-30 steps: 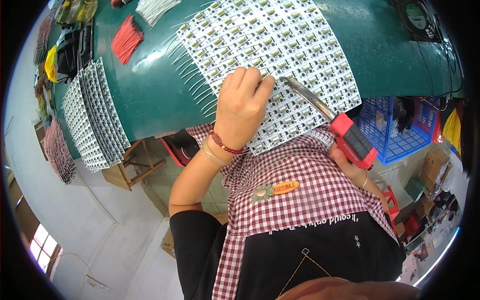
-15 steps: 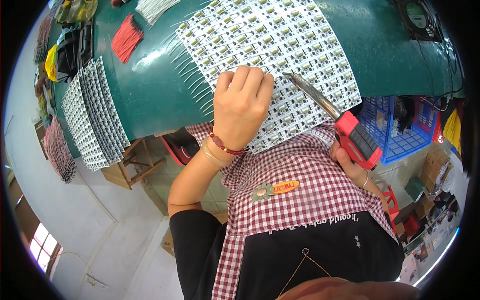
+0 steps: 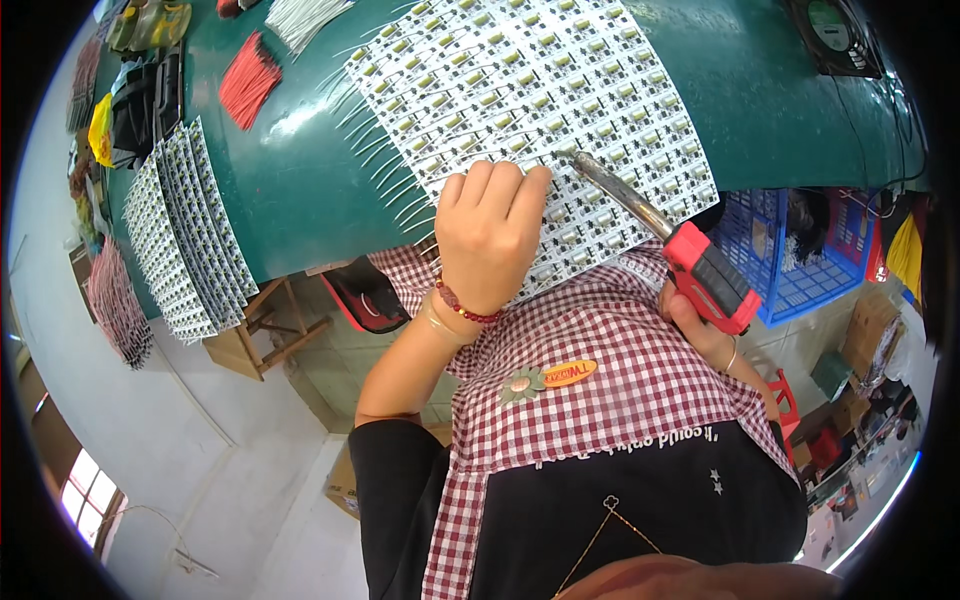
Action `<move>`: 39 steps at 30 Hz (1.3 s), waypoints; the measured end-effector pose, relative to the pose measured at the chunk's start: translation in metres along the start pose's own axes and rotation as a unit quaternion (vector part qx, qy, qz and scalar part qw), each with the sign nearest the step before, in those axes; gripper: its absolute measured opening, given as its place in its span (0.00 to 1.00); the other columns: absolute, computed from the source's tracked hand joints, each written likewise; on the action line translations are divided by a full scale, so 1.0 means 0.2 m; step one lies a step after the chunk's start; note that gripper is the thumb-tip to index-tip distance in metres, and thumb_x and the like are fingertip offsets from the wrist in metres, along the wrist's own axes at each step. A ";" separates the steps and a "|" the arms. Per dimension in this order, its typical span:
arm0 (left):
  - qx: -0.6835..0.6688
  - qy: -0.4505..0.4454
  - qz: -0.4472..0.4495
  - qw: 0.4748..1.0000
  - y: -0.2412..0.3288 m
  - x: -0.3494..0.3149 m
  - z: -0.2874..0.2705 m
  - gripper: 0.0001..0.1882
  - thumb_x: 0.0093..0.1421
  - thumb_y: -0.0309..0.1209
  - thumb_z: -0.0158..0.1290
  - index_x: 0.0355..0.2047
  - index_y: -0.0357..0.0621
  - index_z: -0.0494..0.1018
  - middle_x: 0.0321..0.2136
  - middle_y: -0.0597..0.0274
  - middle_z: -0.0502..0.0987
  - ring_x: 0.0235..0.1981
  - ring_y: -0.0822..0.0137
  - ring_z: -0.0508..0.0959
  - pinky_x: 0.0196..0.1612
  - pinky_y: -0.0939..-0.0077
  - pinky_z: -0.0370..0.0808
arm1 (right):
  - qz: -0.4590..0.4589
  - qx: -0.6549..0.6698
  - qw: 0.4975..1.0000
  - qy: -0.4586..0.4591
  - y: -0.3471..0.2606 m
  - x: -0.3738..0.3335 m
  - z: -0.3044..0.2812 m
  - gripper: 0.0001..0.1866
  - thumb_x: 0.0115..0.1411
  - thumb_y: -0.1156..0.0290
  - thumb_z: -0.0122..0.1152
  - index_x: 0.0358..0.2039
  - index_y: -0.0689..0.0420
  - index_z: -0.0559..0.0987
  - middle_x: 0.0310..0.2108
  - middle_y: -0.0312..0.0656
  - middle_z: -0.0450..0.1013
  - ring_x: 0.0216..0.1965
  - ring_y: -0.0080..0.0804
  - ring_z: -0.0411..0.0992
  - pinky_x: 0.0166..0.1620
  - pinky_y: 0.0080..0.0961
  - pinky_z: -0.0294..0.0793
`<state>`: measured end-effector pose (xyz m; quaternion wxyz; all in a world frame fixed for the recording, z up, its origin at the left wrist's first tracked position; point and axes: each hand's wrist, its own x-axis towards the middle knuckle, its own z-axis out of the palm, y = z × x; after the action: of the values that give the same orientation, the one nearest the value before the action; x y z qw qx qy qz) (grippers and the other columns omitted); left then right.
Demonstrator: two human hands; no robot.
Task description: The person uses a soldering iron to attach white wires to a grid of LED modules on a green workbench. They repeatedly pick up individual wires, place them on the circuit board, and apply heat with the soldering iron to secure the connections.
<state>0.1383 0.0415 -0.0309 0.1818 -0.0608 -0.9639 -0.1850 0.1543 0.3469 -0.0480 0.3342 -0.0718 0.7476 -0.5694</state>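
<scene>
Nearest is the person's black shirt [image 3: 620, 520], with a red-and-white checked apron [image 3: 610, 420] over it. The right hand [image 3: 700, 330] is wrapped round the red and black handle of a soldering iron [image 3: 708, 278], most of its fingers hidden behind. The left hand [image 3: 490, 240] is bent over the sheet of circuit boards, fingers curled close together; whether they pinch a wire I cannot tell, since the fingertips are hidden. The iron's tip is just beside them, over the boards.

The white sheet of circuit boards [image 3: 600, 110] lies on the green table [image 3: 310, 190], its lower edge reaching the apron, thin white wires sticking out along its left side. The table top is glossy, with a patch of glare. To the left is a stack of similar sheets [image 3: 185, 230] by the table's edge; farther up are a bundle of red wires [image 3: 250, 80] and a bundle of white wires [image 3: 305, 22]. A black fan-like device [image 3: 830, 35] sits near the far right.

Below the table, a blue plastic crate [image 3: 775, 260] is on the right and a wooden stool [image 3: 265, 330] on the left. Beyond are a pale wall [image 3: 150, 420] and a bright barred window [image 3: 90, 500]
</scene>
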 end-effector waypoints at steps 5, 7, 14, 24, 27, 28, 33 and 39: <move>-0.034 -0.003 -0.003 0.999 0.00 0.01 0.00 0.12 0.47 0.18 0.60 0.34 0.41 0.78 0.22 0.62 0.65 0.25 0.62 0.69 0.27 0.67 0.67 | 0.016 -0.008 1.000 0.003 -0.01 0.00 0.00 0.08 0.54 0.71 0.66 0.32 0.60 0.80 0.28 0.42 0.76 0.29 0.38 0.74 0.32 0.32 0.72; -0.043 -0.007 -0.001 0.999 0.00 0.02 0.00 0.12 0.47 0.17 0.60 0.34 0.41 0.78 0.22 0.62 0.65 0.25 0.62 0.68 0.27 0.67 0.67 | -0.013 -0.026 1.000 0.010 0.03 0.00 0.01 0.08 0.53 0.70 0.67 0.31 0.60 0.79 0.28 0.42 0.75 0.28 0.39 0.73 0.31 0.33 0.71; -0.047 -0.015 0.000 0.999 0.01 0.03 0.00 0.12 0.47 0.16 0.59 0.34 0.39 0.78 0.22 0.61 0.65 0.25 0.62 0.68 0.28 0.67 0.68 | -0.036 -0.054 0.998 0.016 0.07 -0.01 0.02 0.08 0.52 0.71 0.67 0.30 0.60 0.79 0.27 0.43 0.74 0.27 0.40 0.73 0.30 0.33 0.70; -0.035 -0.024 0.001 0.999 0.02 0.04 -0.01 0.13 0.45 0.16 0.57 0.33 0.38 0.78 0.22 0.61 0.65 0.25 0.62 0.69 0.29 0.67 0.68 | -0.028 -0.029 0.999 -0.007 0.04 -0.01 -0.01 0.07 0.51 0.72 0.66 0.30 0.61 0.79 0.28 0.43 0.76 0.29 0.42 0.75 0.32 0.34 0.72; 0.003 -0.046 -0.002 0.999 0.03 0.04 -0.03 0.13 0.46 0.16 0.55 0.34 0.39 0.78 0.22 0.62 0.65 0.26 0.62 0.69 0.30 0.66 0.68 | -0.022 -0.049 0.999 0.008 0.08 -0.03 -0.01 0.08 0.52 0.71 0.66 0.31 0.61 0.80 0.28 0.43 0.76 0.29 0.42 0.75 0.33 0.34 0.73; 0.002 -0.053 -0.001 0.999 0.03 0.04 -0.04 0.13 0.46 0.16 0.55 0.34 0.39 0.78 0.22 0.62 0.66 0.26 0.62 0.70 0.31 0.66 0.69 | -0.024 -0.054 0.998 0.013 0.09 -0.03 -0.01 0.08 0.52 0.71 0.66 0.31 0.61 0.80 0.28 0.43 0.76 0.29 0.42 0.75 0.33 0.34 0.73; -0.004 -0.047 -0.017 0.999 0.02 0.03 -0.13 0.14 0.46 0.17 0.55 0.35 0.39 0.78 0.25 0.62 0.70 0.29 0.61 0.73 0.33 0.67 0.70 | -0.012 -0.022 1.000 0.012 0.10 -0.06 -0.03 0.07 0.53 0.71 0.66 0.31 0.60 0.80 0.27 0.42 0.76 0.28 0.42 0.75 0.33 0.33 0.73; -0.039 0.005 -0.004 0.999 0.02 0.02 -0.10 0.13 0.44 0.16 0.59 0.33 0.40 0.78 0.29 0.61 0.74 0.30 0.60 0.74 0.32 0.68 0.70 | -0.025 -0.026 0.999 0.011 0.12 -0.07 -0.03 0.07 0.53 0.71 0.66 0.30 0.60 0.80 0.26 0.41 0.76 0.27 0.41 0.74 0.31 0.34 0.72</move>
<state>0.1410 0.0383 -0.0113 0.1830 -0.0629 -0.9552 -0.2238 0.1688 0.3667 -0.0636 0.3095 -0.0927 0.7641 -0.5583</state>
